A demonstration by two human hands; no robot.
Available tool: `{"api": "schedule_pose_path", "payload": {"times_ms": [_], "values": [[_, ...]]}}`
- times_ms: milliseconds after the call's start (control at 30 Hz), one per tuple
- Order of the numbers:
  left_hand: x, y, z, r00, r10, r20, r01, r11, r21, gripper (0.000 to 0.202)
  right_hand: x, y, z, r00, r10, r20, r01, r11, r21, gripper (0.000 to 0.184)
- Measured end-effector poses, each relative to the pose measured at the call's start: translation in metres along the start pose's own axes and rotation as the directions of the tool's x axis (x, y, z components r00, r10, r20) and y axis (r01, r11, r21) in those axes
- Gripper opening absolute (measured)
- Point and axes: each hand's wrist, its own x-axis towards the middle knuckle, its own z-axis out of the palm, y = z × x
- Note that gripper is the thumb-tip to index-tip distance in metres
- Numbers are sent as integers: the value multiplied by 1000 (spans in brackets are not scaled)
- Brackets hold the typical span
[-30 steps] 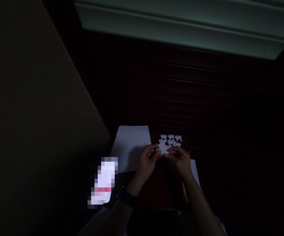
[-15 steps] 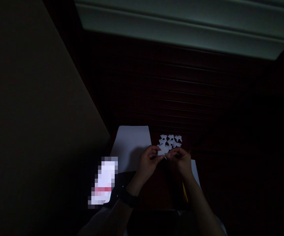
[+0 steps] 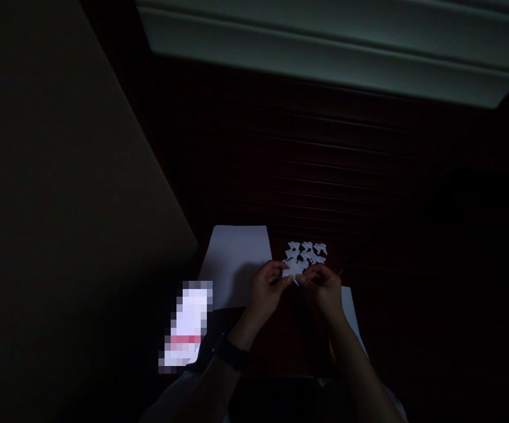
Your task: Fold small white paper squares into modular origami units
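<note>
In dim light my left hand (image 3: 267,291) and my right hand (image 3: 324,289) meet over a dark table, both pinching a small white folded paper piece (image 3: 294,269) between their fingertips. Just beyond it lies a cluster of several similar small white folded pieces (image 3: 307,251). My left wrist wears a dark watch (image 3: 231,355).
A white sheet of paper (image 3: 234,258) lies left of my hands and another white sheet (image 3: 350,311) shows under my right forearm. A bright blurred rectangle (image 3: 187,326) sits at the lower left. A tan wall panel (image 3: 60,205) fills the left; a pale ledge (image 3: 325,47) runs across the top.
My fingers have shifted slightly on the small paper piece, bringing the pinch closer together. Everything else on the table is as before.
</note>
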Motion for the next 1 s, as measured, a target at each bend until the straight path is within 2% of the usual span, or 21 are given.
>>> {"api": "schedule_pose_path", "payload": {"times_ms": [133,300,433,600,1000], "values": [[1,0,-1,1000,-19,10,19,999,-48,32,1,0,0,1000,-20,-7,20,999,-29,21],[0,6,0,994,-98,51,106,979,-176,51,0,3,2,1000,-13,-18,13,1000,-18,22],[-2,14,1,989,-150,3,146,956,-253,52,1,3,2,999,-18,-27,18,1000,-19,22],[-4,19,1,979,-203,-20,191,946,-264,51,2,0,-1,1000,-15,-1,15,999,-32,21],[-2,10,3,965,-261,-25,247,939,-241,49,1,-6,0,999,36,0,-36,993,111,25]]}}
